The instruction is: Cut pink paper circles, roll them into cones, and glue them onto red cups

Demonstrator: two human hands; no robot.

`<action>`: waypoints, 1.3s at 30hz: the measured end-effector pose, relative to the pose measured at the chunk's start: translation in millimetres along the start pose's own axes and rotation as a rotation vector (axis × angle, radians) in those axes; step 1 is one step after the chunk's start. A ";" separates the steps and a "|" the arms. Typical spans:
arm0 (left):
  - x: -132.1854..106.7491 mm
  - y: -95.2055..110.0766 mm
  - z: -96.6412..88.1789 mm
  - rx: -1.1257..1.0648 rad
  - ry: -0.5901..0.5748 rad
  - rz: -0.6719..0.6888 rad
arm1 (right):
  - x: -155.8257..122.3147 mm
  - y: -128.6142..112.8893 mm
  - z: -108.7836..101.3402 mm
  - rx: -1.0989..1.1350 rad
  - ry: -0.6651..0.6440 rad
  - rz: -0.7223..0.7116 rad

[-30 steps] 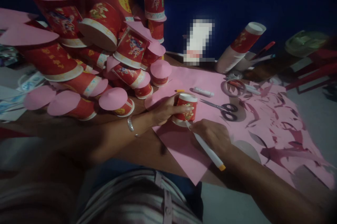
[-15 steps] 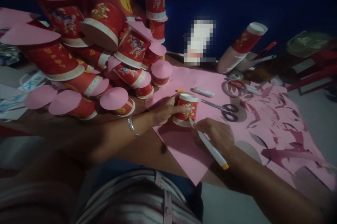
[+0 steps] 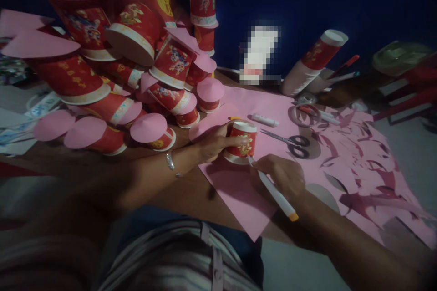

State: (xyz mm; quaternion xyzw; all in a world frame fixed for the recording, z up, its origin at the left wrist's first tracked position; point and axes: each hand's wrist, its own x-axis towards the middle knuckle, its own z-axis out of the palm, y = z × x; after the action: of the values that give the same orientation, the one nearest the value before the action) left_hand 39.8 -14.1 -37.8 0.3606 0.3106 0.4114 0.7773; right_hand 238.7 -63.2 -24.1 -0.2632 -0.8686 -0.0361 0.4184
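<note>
My left hand (image 3: pixel 215 141) is wrapped round a red paper cup (image 3: pixel 245 135) with a gold flower print, its thumb across the front. The cup stands upside down, its white base up and its pale rim low. In my right hand (image 3: pixel 282 170) is a white marker (image 3: pixel 277 194) with an orange end. The marker's tip meets the cup's lower right side, near the rim. Pink paper (image 3: pixel 239 191) lies under both hands. Just right of the cup lie open scissors (image 3: pixel 287 140) with dark handles.
Many red cups with pink paper cones (image 3: pixel 148 128) crowd the left. A glue stick-like white tube (image 3: pixel 264 120), a tape roll (image 3: pixel 304 114) and pink paper scraps (image 3: pixel 368 159) lie rightward. A leaning cup stack (image 3: pixel 316 61) stands behind, beside a red stool (image 3: pixel 406 86).
Almost nothing differs. The marker's tip has shifted very slightly to the right along the cup's lower side, while the left hand keeps its hold.
</note>
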 end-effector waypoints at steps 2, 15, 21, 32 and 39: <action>-0.2 0.5 0.2 0.001 -0.001 0.002 | -0.5 -0.4 0.3 -0.017 -0.001 0.006; -0.1 1.3 1.5 -0.026 -0.013 0.000 | -1.5 -2.5 -1.7 -0.013 -0.042 0.028; -1.6 3.3 3.3 -0.012 -0.005 0.004 | -0.8 -3.2 -1.4 0.035 -0.040 0.005; -0.6 2.4 2.7 -0.008 0.007 -0.013 | -5.4 -2.5 1.5 0.013 -0.018 -0.018; -1.2 3.2 2.0 0.005 -0.001 -0.006 | -10.2 -2.7 1.2 0.055 0.008 -0.011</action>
State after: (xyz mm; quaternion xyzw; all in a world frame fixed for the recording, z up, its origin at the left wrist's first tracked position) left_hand 39.5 -14.5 -33.9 0.3617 0.3124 0.4081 0.7778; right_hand 241.8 -69.5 -32.0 -0.2465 -0.8689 -0.0156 0.4289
